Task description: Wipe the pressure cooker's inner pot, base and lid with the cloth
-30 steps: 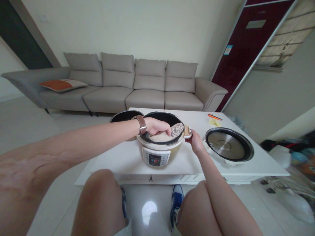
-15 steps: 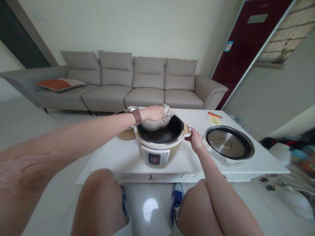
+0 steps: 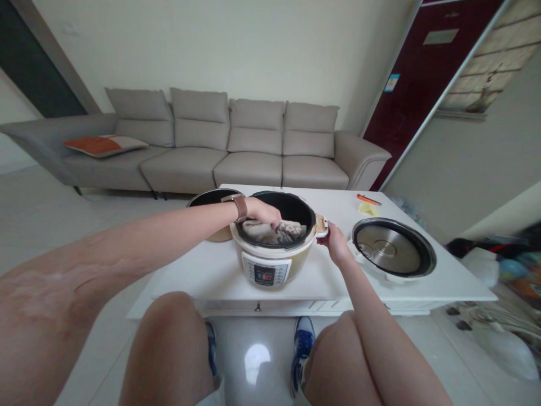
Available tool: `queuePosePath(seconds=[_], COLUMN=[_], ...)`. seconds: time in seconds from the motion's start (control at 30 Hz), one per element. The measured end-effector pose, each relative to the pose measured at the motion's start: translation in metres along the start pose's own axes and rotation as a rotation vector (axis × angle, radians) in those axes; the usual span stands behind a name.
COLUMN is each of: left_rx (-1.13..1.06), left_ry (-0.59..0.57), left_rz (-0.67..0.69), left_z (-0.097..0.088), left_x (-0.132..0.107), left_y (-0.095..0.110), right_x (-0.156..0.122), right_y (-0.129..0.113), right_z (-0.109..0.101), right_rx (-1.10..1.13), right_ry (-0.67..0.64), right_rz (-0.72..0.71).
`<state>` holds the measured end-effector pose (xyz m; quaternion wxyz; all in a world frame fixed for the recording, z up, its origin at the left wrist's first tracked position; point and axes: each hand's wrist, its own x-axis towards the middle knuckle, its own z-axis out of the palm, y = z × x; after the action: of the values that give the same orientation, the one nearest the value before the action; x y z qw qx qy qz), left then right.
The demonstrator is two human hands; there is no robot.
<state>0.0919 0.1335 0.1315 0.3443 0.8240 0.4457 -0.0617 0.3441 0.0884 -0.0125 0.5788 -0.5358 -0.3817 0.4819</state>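
Observation:
A cream electric pressure cooker (image 3: 270, 268) with a button panel stands open at the near middle of the white low table (image 3: 380, 290). My left hand (image 3: 262, 211), a brown-strapped watch on its wrist, reaches down into the cooker's black cavity and is closed on a patterned beige cloth (image 3: 281, 231), pressing it against the inside. My right hand (image 3: 333, 239) grips the cooker's right side handle (image 3: 322, 225).
The cooker's lid (image 3: 393, 248) lies upside down on the table to the right. A dark inner pot (image 3: 211, 203) stands behind my left forearm. An orange pen (image 3: 368, 199) and yellow paper (image 3: 368, 209) lie at the far right. Grey sofa (image 3: 236, 146) behind, my knees below.
My left hand lifted the bunched cloth out above the cooker's rim, then pushed it back down inside. My right hand stayed on the handle.

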Motion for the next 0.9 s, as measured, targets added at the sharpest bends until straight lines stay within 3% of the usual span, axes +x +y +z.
queuePosePath(seconds=[0.13, 0.23, 0.3, 0.43, 0.57, 0.77, 0.9], left_rx=[0.116, 0.279, 0.342, 0.342, 0.312, 0.211, 0.191], left_ry=[0.203, 0.29, 0.263, 0.102, 0.023, -0.009, -0.032], left_rz=[0.058, 0.097, 0.087, 0.039, 0.019, 0.073, 0.06], left_z=[-0.025, -0.024, -0.014, 0.015, 0.03, 0.037, 0.022], left_x=[-0.008, -0.01, -0.009, 0.0, 0.016, 0.035, 0.028], left_y=[0.004, 0.01, 0.012, 0.012, 0.006, 0.0, -0.003], right_x=[0.0, 0.001, 0.001, -0.001, -0.004, -0.001, 0.0], right_y=[0.0, 0.001, 0.0, -0.002, -0.002, 0.0, 0.0], right_z=[0.001, 0.002, 0.002, 0.003, 0.003, 0.001, 0.002], right_rx=[-0.003, -0.003, -0.004, -0.015, -0.026, -0.015, -0.011], right_ry=[0.016, 0.02, 0.017, 0.012, 0.002, 0.02, 0.029], right_rz=[0.001, -0.002, -0.004, 0.005, 0.002, 0.002, 0.012])
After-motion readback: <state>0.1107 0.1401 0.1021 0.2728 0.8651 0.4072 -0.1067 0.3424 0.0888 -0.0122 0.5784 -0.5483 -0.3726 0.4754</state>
